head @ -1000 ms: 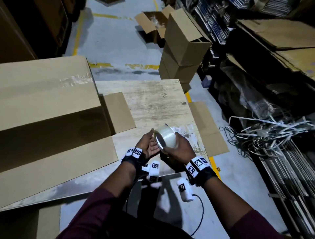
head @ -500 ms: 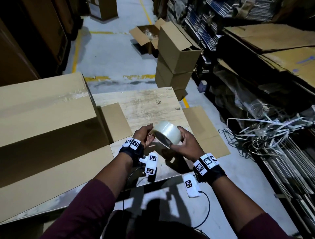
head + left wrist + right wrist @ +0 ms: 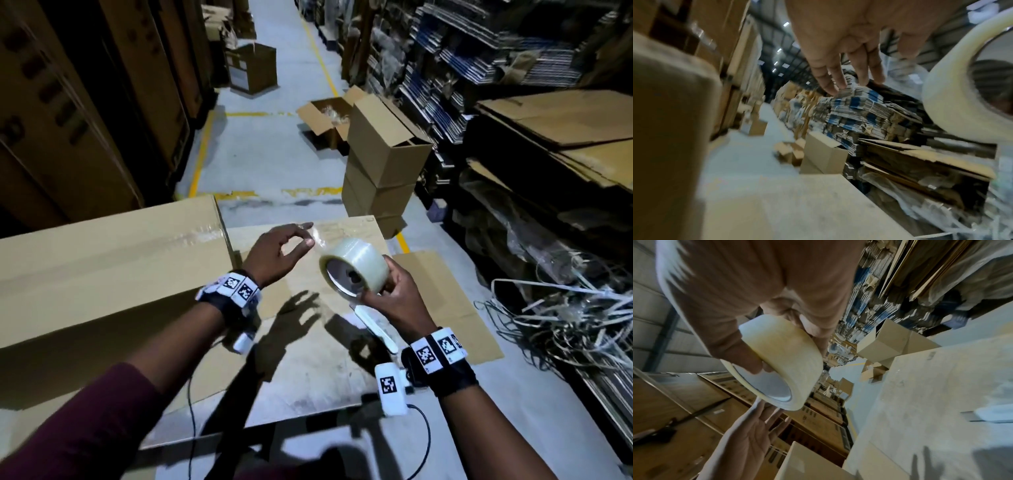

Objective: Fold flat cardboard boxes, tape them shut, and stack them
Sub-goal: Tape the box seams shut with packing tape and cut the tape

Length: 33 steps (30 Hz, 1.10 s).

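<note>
Both hands are raised above the worktable [image 3: 308, 370]. The right hand [image 3: 394, 298] grasps a roll of clear tape [image 3: 354, 265], thumb hooked into the core and fingers wrapped over the outer winding, with the roll tipped so its open side faces the person. The left hand [image 3: 274, 253] sits just left of the roll, thumb and forefinger pinched together on what looks like the free end of the tape [image 3: 317, 236] (a faint, glossy strip runs from the fingertips back to the roll), the other fingers loosely spread. In the right wrist view the roll [image 3: 781, 363] sits in the grasp with the left palm [image 3: 748, 438] open below it; the left wrist view is blurred and shows only fingers [image 3: 830, 78] and the roll's edge [image 3: 953, 97].

On the left side of the table lies a large folded cardboard box [image 3: 102, 270], a strip of clear tape already along its top seam. A flat cardboard sheet [image 3: 442, 298] hangs off the table's right edge. Beyond the table stands a stack of small boxes [image 3: 383, 171], its top one tilted, with an open box [image 3: 325, 116] behind it on the floor. A tangle of strapping [image 3: 565, 318] lies to the right.
</note>
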Each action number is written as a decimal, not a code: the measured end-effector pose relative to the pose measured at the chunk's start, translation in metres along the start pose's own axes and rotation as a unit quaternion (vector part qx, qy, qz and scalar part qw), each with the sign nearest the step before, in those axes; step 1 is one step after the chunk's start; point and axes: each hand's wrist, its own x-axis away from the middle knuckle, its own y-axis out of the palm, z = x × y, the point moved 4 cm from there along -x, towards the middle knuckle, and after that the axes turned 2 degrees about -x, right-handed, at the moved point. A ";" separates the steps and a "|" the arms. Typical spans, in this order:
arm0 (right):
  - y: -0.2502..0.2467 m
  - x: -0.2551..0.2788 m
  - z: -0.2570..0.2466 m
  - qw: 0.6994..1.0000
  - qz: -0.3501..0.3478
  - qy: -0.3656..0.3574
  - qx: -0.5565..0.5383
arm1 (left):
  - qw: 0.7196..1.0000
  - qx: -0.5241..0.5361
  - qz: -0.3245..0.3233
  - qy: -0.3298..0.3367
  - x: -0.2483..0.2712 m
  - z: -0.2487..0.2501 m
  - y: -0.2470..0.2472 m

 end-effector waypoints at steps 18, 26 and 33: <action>0.174 -0.095 -0.040 0.994 -0.002 -0.059 0.091 | 0.878 0.367 0.058 -0.303 -0.034 -0.118 -0.162; 0.245 -0.133 -0.045 0.992 0.063 0.015 0.105 | 0.961 -0.022 0.014 -0.276 -0.100 -0.179 -0.217; 0.269 -0.156 -0.033 0.989 0.081 0.099 0.078 | 0.948 -0.105 -0.065 -0.292 -0.139 -0.224 -0.222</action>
